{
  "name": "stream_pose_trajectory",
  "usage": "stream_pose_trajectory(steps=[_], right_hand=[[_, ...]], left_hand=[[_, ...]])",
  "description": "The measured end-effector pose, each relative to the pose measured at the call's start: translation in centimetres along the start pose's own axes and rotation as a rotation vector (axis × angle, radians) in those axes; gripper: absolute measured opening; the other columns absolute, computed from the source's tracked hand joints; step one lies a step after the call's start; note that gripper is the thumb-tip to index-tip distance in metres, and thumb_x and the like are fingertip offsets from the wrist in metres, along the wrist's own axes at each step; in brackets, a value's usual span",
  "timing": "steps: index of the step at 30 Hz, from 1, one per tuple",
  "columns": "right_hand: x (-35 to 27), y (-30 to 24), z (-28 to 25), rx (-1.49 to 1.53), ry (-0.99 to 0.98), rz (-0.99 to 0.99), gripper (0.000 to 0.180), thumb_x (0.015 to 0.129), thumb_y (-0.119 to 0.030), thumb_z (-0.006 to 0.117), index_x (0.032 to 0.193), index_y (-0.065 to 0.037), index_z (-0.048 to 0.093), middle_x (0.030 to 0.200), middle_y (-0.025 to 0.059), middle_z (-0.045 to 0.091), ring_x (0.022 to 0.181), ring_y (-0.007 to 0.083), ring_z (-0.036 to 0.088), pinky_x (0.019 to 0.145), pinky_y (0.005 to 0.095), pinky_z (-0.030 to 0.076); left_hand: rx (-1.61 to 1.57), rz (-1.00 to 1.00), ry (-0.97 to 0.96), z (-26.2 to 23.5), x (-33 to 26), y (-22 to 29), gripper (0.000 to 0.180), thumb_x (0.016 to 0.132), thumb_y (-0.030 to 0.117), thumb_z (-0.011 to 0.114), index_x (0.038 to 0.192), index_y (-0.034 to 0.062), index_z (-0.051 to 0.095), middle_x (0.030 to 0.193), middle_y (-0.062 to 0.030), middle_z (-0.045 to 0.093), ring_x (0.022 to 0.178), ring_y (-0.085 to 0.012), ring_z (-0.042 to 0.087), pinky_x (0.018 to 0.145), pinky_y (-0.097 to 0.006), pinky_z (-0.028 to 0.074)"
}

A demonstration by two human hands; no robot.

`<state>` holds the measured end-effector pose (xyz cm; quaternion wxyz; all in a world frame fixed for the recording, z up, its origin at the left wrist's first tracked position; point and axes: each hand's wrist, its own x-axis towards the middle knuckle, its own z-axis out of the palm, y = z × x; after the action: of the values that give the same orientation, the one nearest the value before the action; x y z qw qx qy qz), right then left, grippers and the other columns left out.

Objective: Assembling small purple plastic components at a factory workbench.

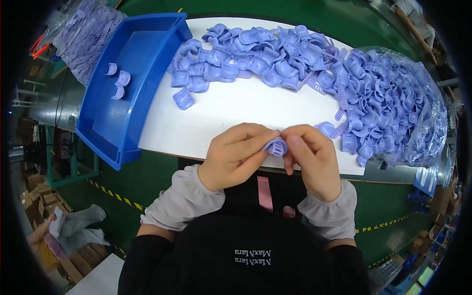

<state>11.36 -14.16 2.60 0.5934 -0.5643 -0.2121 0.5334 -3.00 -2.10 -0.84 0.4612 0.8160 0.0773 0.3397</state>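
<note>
In front of my chest, over the near edge of the white tabletop (216,110), I hold a small curved lavender plastic piece with slots (278,147). My left hand (236,156) pinches it between thumb and fingers from the left. The thumb and fingertips of my right hand (313,156) close on its upper right side. My fingers cover part of the piece. Beyond my hands lies a loose pile of similar curved lavender plastic pieces (258,64). One curved piece (184,99) sits apart at the pile's near left, and a piece with a slotted strap (326,130) lies right of my hands.
At the left stands a blue plastic tray (105,120) with 3 small lavender pieces (119,92) inside. A clear bag (427,118) spills many curved pieces at the right. Another bag of slotted lavender strips (88,42) lies behind the tray. Other people are at the far right and lower left.
</note>
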Motion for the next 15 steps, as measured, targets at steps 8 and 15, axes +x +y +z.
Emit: stream_pose_trajectory(steps=[8,15], right_hand=[[0.2,-0.6,-1.6,0.000,-0.233,0.031,0.013,0.094,-0.013,0.053,0.088,-0.001,0.055,0.073,0.0012,0.051,0.054,0.0056,0.043,0.045,0.0196,0.034],[0.9,0.7,-1.6,-0.489,0.294,-0.563,0.014,0.096,-0.013,0.047,0.087,-0.003,0.050,0.068,-0.0017,0.047,0.052,0.0044,0.041,0.047,0.0176,0.032]], left_hand=[[-0.147,-0.097,-0.163,-0.6,0.4,0.2,0.036,0.073,-0.011,0.059,0.107,-0.0023,0.064,0.099,-0.0161,0.064,0.086,-0.0266,0.064,0.074,-0.031,0.051],[-0.145,0.034,-0.175,-0.7,0.2,-0.3,0.021,0.074,-0.005,0.065,0.095,-0.0032,0.066,0.095,-0.0153,0.066,0.081,-0.0264,0.065,0.069,-0.031,0.052]])
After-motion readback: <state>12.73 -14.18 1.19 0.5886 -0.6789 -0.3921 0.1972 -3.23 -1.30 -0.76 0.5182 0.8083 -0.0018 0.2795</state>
